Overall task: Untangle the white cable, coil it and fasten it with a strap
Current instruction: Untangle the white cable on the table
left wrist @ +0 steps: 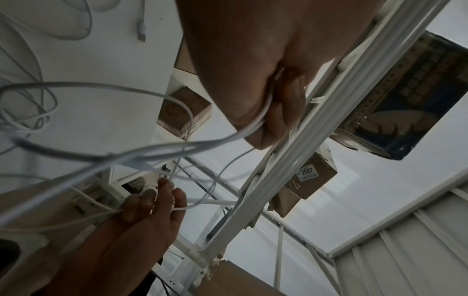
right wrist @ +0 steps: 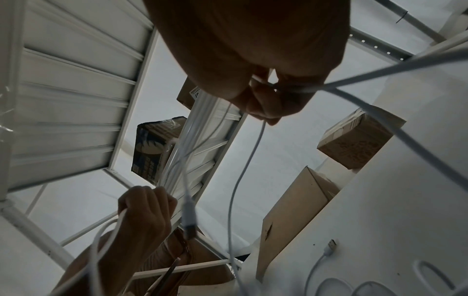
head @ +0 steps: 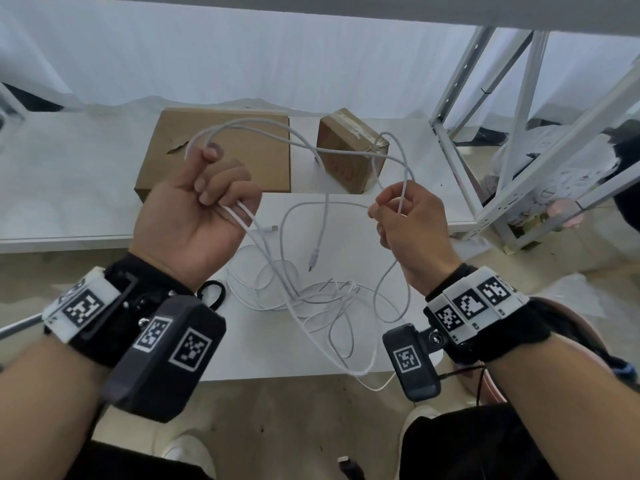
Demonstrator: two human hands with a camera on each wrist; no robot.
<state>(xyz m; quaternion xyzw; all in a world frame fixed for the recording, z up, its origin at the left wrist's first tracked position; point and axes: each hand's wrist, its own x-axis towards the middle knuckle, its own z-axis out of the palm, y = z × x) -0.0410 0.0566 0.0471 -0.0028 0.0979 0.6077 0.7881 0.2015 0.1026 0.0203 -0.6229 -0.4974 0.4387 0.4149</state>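
Nearest, both wrists wear black bands with square-coded markers and a dark camera module each. Left hand (head: 194, 209) raised, palm toward the camera, fingers curled round two strands of the white cable (head: 304, 299); the strands leave the fist at its lower right and a loop comes out at the top by the fingertips. Right hand (head: 408, 216) raised at the same height, well apart from the left, thumb and fingers pinching one strand of the same cable. Between the hands the cable arcs up and away in a wide loop; one plug end (head: 313, 259) dangles free between them. Below the hands the rest of the cable lies in a loose tangled heap on the white table (head: 242, 358), part of it hanging over the near edge. A second plug (head: 272, 229) lies flat on the table just right of the left hand. A black strap (head: 213, 292) shows by the left wrist, partly hidden. Farther back, a flat cardboard box (head: 221, 161) and, just right of it, a small taped cardboard box (head: 351, 150), tilted. Far right, white metal shelving (head: 519, 133).
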